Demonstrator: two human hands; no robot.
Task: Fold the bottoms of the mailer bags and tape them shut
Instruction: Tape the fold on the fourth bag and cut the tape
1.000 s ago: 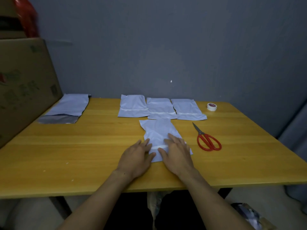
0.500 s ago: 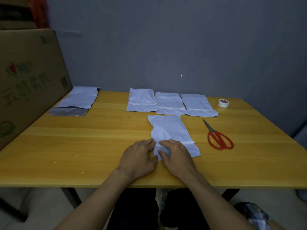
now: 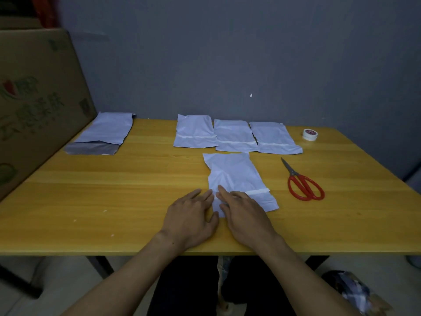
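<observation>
- Head view: left hand [image 3: 191, 215] and right hand [image 3: 246, 213] lie side by side, fingers flat and straight, gripping nothing. The right hand presses the near left end of the mailer bag [image 3: 237, 176].
- The bag lies flat at the near centre of the table [image 3: 114, 190]; a white tape strip [image 3: 257, 192] crosses its folded bottom.
- Step, as judged: smoothing tape on bag 4; 3 taped bags [image 3: 234, 135] lie just beyond.
- Next move probably calls for the unfolded stack [image 3: 107, 131] far left; tape roll [image 3: 309, 134] and scissors [image 3: 303, 183] lie right.
</observation>
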